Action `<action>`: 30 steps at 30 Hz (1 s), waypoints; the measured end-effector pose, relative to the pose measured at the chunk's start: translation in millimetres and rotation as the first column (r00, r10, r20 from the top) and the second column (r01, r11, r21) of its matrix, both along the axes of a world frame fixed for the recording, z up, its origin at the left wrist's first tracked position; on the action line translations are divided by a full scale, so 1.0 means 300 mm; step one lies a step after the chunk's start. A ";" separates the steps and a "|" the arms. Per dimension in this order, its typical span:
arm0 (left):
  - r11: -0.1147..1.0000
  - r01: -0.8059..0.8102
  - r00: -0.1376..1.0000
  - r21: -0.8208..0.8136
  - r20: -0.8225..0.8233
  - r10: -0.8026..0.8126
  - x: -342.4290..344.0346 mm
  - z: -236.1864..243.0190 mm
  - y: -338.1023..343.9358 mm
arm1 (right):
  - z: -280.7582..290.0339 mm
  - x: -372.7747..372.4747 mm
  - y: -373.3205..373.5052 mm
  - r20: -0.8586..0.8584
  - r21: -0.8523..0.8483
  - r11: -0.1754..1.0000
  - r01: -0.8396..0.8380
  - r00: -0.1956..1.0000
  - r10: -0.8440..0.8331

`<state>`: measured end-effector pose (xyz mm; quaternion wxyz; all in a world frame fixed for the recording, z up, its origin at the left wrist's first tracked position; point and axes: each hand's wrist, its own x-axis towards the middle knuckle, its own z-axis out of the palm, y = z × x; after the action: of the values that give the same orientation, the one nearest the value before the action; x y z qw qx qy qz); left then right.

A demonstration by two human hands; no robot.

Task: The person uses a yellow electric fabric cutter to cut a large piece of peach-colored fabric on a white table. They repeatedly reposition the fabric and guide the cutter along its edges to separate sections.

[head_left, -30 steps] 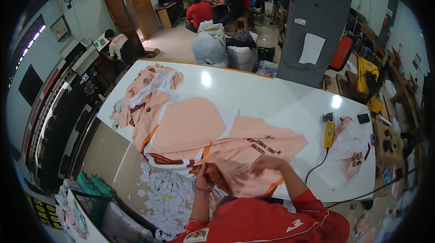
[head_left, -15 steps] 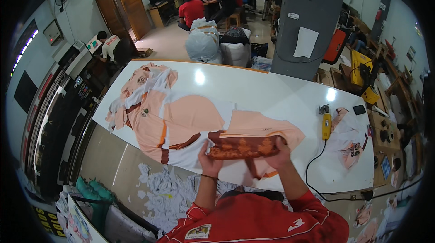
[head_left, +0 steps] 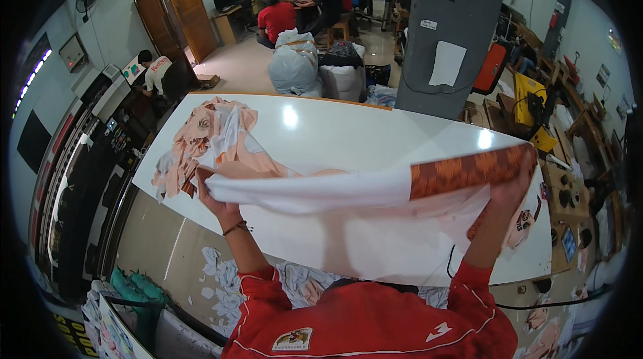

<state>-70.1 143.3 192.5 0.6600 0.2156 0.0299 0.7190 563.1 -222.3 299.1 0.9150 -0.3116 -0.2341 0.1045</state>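
Note:
My left hand (head_left: 218,198) and my right hand (head_left: 508,188) are raised wide apart over the white table (head_left: 348,131), both closed on a long fabric piece (head_left: 311,191) stretched between them. It is white along the left and middle, with a brown-and-orange patterned part (head_left: 455,170) at the right; a sheer-looking lower part hangs from it, blurred. A pile of peach and white cut pieces (head_left: 204,131) lies at the table's left end. More printed pieces (head_left: 521,225) show at the right end, behind my right arm. The yellow cutter is hidden; only its cord shows.
A large printer (head_left: 77,178) stands left, a grey pillar (head_left: 439,27) and stuffed sacks (head_left: 291,67) behind the table, a cluttered bench (head_left: 562,198) right. Fabric scraps (head_left: 221,272) lie on the floor. Several people (head_left: 274,21) sit at the back; another (head_left: 154,74) sits left.
My hands have moved apart, up and outward, spreading the piece that was bunched between them. It now stretches across the table, covering the cutter and much of the peach fabric behind it.

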 end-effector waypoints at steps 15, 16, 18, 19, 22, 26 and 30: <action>0.904 0.012 0.963 0.427 -0.249 0.105 0.121 0.841 0.418 | 0.397 0.258 0.440 0.169 0.167 0.938 -0.304 0.946 0.276; 0.844 0.108 0.939 0.525 -0.334 0.088 0.091 0.881 0.354 | 0.430 0.273 0.398 0.190 0.205 0.938 -0.281 0.951 0.244; 0.831 -0.093 0.911 0.549 -0.291 0.294 0.088 0.936 0.109 | 0.402 0.295 0.364 0.219 0.159 0.981 -0.112 0.973 0.075; 0.818 -0.041 0.920 0.573 -0.298 0.255 0.090 0.862 0.066 | 0.360 0.298 0.292 0.267 0.041 0.995 0.086 0.959 -0.093; 0.848 0.070 0.927 0.526 -0.348 0.139 -0.122 0.588 -0.064 | 0.194 0.264 0.123 -0.003 0.138 0.990 -0.032 0.999 0.033; 0.840 -0.530 0.693 0.111 -0.515 0.505 -0.153 0.211 -0.330 | 0.001 0.060 -0.058 -0.030 -0.170 0.982 0.082 0.996 -0.089; 0.830 -0.505 0.734 -0.236 -0.623 0.270 -0.231 -0.133 -0.478 | -0.376 0.030 -0.215 -0.164 -0.344 0.936 -0.070 0.986 0.013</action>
<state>-139.5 -0.2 152.5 0.4814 0.2712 0.4115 0.7248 572.0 -286.9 186.3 0.8585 -0.4545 -0.1448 0.1880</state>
